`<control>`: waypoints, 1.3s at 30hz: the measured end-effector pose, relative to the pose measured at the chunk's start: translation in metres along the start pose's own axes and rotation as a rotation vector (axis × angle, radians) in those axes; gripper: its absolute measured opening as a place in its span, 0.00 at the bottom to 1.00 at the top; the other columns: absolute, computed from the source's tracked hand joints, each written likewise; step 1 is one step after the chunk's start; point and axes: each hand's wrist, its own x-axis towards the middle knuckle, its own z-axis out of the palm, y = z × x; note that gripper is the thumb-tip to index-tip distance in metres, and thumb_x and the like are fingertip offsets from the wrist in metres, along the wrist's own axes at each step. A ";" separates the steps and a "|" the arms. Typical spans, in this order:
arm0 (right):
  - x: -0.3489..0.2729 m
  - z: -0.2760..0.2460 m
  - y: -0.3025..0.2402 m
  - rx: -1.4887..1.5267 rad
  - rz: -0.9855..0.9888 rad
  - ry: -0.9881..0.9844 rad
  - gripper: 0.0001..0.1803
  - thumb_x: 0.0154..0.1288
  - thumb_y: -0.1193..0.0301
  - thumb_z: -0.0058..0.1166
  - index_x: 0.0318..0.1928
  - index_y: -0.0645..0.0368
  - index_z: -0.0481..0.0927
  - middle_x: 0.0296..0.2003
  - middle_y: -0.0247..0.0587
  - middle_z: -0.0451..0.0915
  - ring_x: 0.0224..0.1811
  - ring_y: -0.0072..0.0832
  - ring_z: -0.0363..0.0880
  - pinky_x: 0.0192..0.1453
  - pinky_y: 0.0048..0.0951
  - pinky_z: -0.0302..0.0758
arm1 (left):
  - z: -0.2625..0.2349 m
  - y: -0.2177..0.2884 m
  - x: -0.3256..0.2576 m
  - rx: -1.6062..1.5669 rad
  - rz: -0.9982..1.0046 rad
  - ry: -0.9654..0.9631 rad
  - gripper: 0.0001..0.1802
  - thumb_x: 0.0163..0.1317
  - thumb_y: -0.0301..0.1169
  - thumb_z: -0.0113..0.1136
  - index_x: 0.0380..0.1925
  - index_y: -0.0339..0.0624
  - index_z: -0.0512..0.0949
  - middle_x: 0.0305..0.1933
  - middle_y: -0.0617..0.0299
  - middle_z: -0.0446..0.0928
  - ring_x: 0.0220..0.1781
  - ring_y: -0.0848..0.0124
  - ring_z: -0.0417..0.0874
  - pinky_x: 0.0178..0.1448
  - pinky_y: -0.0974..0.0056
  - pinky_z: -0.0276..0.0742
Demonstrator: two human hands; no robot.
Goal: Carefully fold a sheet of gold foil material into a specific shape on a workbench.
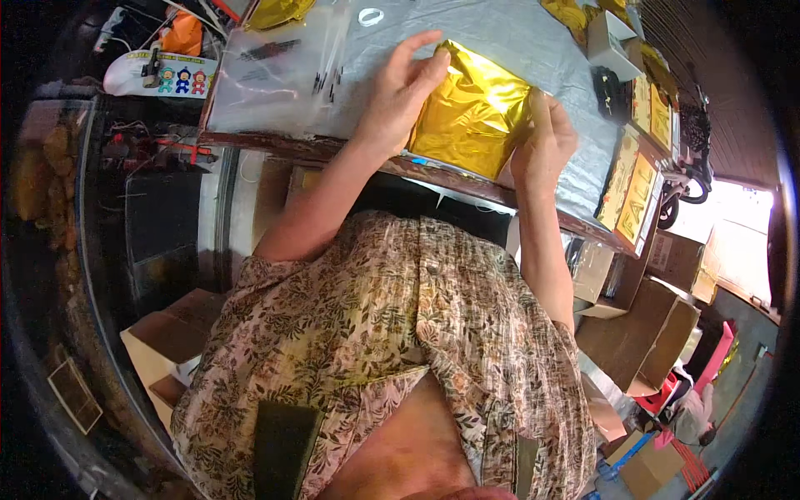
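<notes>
A shiny gold foil sheet or pouch (473, 112), folded to a rough square, is held over the table's near edge. On its left side is my left hand (398, 98). The thumb meets the foil's upper left corner, while the index finger stretches out beyond it. My right hand (543, 142) grips the right edge, fingers bent and bunched near the upper right corner. Creases and bright glare cross the foil, and its lower edge reaches the table rim. Whatever lies inside or behind the foil is hidden, as are some of my fingertips.
A grey cloth covers the table (575, 71). Clear plastic sheets (271, 75) lie at the left, with a white ring (371, 17) farther back. Printed boxes (633, 187) and an open white box (612, 37) line the right. Cardboard boxes (637, 333) stand on the floor.
</notes>
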 end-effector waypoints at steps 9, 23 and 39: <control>-0.004 0.002 0.001 0.000 0.004 0.005 0.09 0.75 0.67 0.63 0.38 0.60 0.85 0.23 0.24 0.76 0.18 0.11 0.67 0.21 0.18 0.58 | 0.002 -0.004 -0.004 -0.127 -0.011 0.012 0.16 0.76 0.35 0.64 0.54 0.39 0.74 0.41 0.64 0.83 0.42 0.82 0.79 0.47 0.74 0.76; -0.012 0.012 -0.001 0.148 0.015 -0.013 0.09 0.76 0.68 0.62 0.37 0.59 0.84 0.29 0.25 0.81 0.29 0.13 0.74 0.33 0.16 0.66 | 0.004 0.005 -0.013 -0.269 0.012 0.043 0.08 0.75 0.30 0.65 0.46 0.37 0.80 0.42 0.69 0.82 0.44 0.84 0.79 0.51 0.75 0.76; -0.014 0.022 -0.014 -0.006 0.122 0.013 0.10 0.76 0.67 0.62 0.41 0.62 0.84 0.22 0.24 0.76 0.15 0.11 0.64 0.17 0.18 0.57 | -0.020 -0.001 0.001 -0.584 -0.409 -0.071 0.13 0.76 0.34 0.61 0.51 0.35 0.82 0.47 0.61 0.84 0.46 0.74 0.86 0.53 0.66 0.84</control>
